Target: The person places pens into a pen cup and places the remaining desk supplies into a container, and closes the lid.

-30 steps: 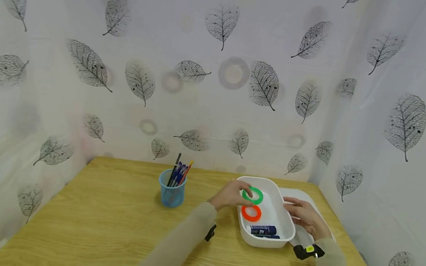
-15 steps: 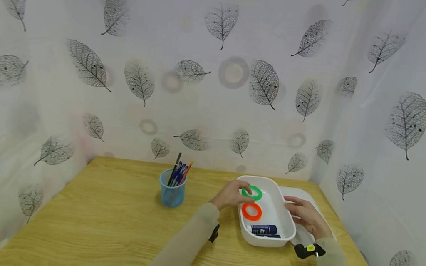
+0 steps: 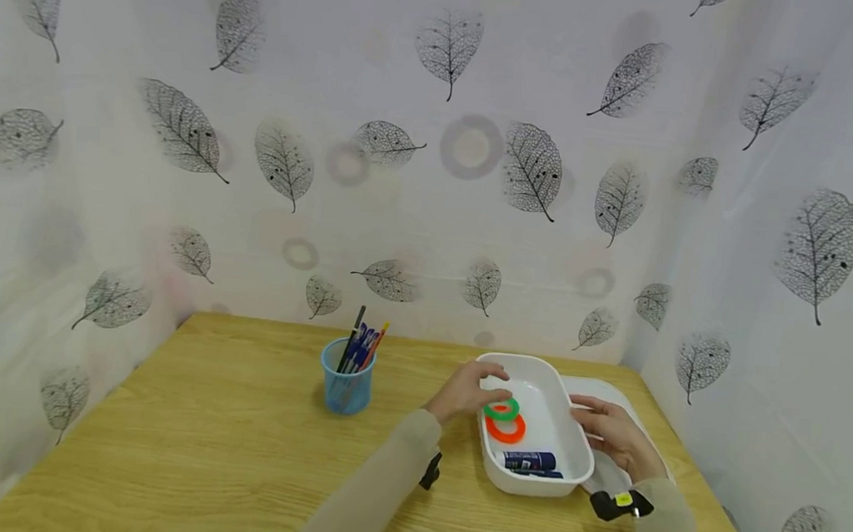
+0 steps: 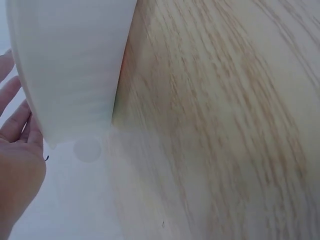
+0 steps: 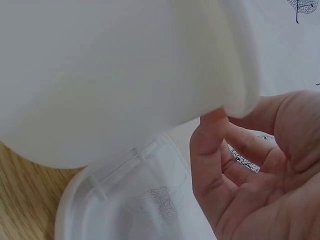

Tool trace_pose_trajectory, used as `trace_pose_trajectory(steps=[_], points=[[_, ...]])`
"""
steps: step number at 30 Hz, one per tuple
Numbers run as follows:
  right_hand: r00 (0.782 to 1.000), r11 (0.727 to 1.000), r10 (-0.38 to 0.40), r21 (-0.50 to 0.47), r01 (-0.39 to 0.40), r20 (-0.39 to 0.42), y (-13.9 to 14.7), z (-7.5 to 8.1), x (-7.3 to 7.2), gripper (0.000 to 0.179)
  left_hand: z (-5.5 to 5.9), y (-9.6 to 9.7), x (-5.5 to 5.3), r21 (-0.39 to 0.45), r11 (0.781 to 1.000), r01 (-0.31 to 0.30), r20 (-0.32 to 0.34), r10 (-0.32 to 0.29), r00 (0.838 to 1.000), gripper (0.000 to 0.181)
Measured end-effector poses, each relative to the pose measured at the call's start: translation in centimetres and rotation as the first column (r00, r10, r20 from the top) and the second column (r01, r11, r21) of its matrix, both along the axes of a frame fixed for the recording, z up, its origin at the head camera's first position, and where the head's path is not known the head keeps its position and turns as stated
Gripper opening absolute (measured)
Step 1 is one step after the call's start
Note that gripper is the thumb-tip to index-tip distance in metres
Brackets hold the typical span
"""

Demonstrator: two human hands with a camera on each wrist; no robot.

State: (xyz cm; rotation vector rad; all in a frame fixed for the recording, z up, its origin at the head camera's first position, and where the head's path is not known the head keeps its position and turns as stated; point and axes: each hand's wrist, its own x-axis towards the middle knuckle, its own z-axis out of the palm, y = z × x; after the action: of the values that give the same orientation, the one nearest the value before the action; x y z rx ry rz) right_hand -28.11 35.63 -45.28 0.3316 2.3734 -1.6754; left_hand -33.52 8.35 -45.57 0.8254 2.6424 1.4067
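Note:
A white plastic box [image 3: 549,426] holds a green tape roll [image 3: 501,417] that overlaps an orange tape roll [image 3: 505,439]. Toward its near end lie a navy glue stick [image 3: 528,460] and a dark, thin pen-like item [image 3: 540,474]. My left hand [image 3: 466,394] hangs over the box's left rim, fingers and thumb apart and holding nothing, just above the green roll. At the right side, my right hand [image 3: 619,438] grips the box's rim; in the right wrist view its fingers [image 5: 207,150] curl at the box's edge.
A white lid [image 3: 609,477] lies partly under the box on the right, inner side up. On the wooden table [image 3: 233,434], a blue cup [image 3: 346,389] of pens and pencils stands left of the box. Leaf-patterned curtains [image 3: 404,172] enclose the back and sides.
The green tape roll has left my left hand's fingers and come down nearer, onto the orange roll. My left hand stays over the rim; the right hand keeps its place on the box.

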Motion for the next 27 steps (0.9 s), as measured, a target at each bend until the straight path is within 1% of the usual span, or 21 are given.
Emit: trace_pose_trajectory(steps=[4, 8, 11, 13, 15, 18, 20, 24, 27], points=[[1.0, 1.0, 0.001, 0.005, -0.001, -0.004, 0.1, -0.1, 0.1, 0.064, -0.2, -0.2, -0.1, 0.017, 1.0, -0.007, 0.003, 0.007, 1.0, 0.033], [1.0, 1.0, 0.0, -0.004, 0.0, -0.008, 0.5, -0.3, 0.2, 0.068, 0.1, -0.5, 0.2, 0.031, 1.0, -0.004, -0.004, 0.004, 1.0, 0.026], [1.0, 0.999, 0.003, -0.039, -0.004, -0.028, 0.9, -0.6, 0.2, 0.067, 0.3, -0.9, 0.4, 0.026, 1.0, -0.002, -0.021, 0.003, 1.0, 0.022], [0.998, 0.997, 0.027, -0.07, -0.031, -0.053, 1.2, -0.7, 0.3, 0.064, 0.4, -1.1, 0.6, 0.031, 1.0, -0.002, -0.03, 0.003, 1.0, 0.02], [0.997, 0.995, 0.033, -0.091, -0.04, -0.074, 1.5, -0.9, 0.4, 0.062, 0.4, -1.3, 0.8, 0.043, 0.999, 0.001, -0.033, 0.0, 0.999, 0.02], [0.994, 0.993, 0.049, -0.101, -0.059, -0.095, 1.8, -1.0, 0.5, 0.061, 0.3, -1.6, 1.0, 0.067, 0.998, 0.007, -0.037, -0.005, 0.999, 0.018], [0.994, 0.994, 0.045, -0.1, -0.054, -0.096, 1.9, -0.9, 0.6, 0.061, 0.2, -1.7, 1.1, 0.075, 0.997, 0.011, -0.04, -0.008, 0.999, 0.016], [0.993, 0.993, 0.06, -0.096, -0.07, -0.1, 2.0, -0.6, 0.9, 0.061, 0.3, -2.1, 1.5, 0.098, 0.995, 0.013, -0.024, -0.011, 1.0, 0.014], [0.994, 0.993, 0.052, -0.102, -0.062, -0.101, 2.1, -0.4, 1.1, 0.061, 0.3, -2.3, 1.7, 0.109, 0.994, 0.014, -0.01, -0.013, 1.0, 0.016]])
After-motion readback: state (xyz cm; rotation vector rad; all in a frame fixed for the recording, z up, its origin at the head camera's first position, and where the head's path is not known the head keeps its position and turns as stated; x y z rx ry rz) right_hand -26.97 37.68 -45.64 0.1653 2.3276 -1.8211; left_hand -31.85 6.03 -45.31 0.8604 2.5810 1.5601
